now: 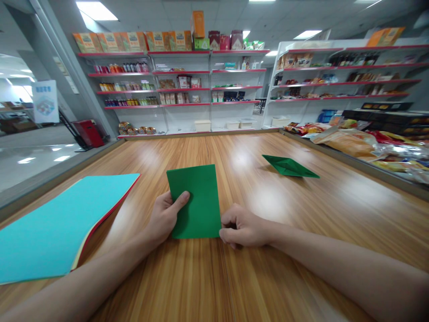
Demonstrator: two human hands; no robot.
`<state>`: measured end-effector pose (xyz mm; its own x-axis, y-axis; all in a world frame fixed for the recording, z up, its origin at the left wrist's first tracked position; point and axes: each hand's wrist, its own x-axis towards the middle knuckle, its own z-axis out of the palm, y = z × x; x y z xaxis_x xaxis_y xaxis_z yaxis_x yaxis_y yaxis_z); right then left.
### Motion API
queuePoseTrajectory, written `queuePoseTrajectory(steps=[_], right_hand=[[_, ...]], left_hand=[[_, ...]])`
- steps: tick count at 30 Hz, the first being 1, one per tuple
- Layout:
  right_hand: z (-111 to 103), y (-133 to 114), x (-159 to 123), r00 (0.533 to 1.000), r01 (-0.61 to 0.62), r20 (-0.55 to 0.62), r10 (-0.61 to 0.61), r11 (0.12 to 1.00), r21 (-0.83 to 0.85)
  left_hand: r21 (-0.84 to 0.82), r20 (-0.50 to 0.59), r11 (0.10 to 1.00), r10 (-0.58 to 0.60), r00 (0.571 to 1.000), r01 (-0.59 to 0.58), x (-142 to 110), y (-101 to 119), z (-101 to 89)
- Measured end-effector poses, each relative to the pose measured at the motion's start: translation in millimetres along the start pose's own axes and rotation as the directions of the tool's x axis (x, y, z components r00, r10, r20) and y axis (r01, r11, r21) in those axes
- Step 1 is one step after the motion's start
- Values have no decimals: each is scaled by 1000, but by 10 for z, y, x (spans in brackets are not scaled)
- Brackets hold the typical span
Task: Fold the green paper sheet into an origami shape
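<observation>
gripping a flat green paper rectangle (199, 212) above the middle of the brown wood-grain worktop (187, 286), the left hand (166, 214) shows its thumb in front, other fingers mostly hidden behind. the right hand (246, 226) curls at the paper's lower right corner; whether it pinches, i can't tell. a folded dark-green paper diamond (288, 167) lies toward the worktop's far right corner; a turquoise-topped paper stack (67, 223) near the left edge is cut off.

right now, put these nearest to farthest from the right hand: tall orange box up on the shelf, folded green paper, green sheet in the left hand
1. Green sheet: lower right corner beside the right hand.
2. Folded green paper: farther forward, right side of tabletop.
3. Tall orange box: back shelf's top, beyond the table.
</observation>
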<state>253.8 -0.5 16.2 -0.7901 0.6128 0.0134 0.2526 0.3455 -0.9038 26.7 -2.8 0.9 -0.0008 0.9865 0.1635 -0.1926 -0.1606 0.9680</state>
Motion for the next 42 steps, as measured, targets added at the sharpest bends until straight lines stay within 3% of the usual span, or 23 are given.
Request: queuePoseTrajectory(steps=[5, 11, 24, 31, 42], right_hand=[[1, -15, -5, 999, 29, -27, -29, 999, -23], [-6, -4, -11, 999, -46, -20, 47, 996, 71], [17, -18, -14, 995, -50, -77, 58, 994, 102], [27, -8, 4, 995, -2, -101, 13, 994, 109], [30, -27, 5, 990, -15, -138, 28, 995, 94]], left_hand=[[-9, 22, 1000, 2, 1000, -2, -8, -13, -12], [-12, 20, 1000, -22, 1000, 23, -5, -2, -9], [-28, 57, 999, -42, 998, 43, -3, -2, -4], [14, 195, 996, -92, 977, 91, -63, 53, 17], [47, 268, 991, -135, 954, 127, -73, 68, 4]])
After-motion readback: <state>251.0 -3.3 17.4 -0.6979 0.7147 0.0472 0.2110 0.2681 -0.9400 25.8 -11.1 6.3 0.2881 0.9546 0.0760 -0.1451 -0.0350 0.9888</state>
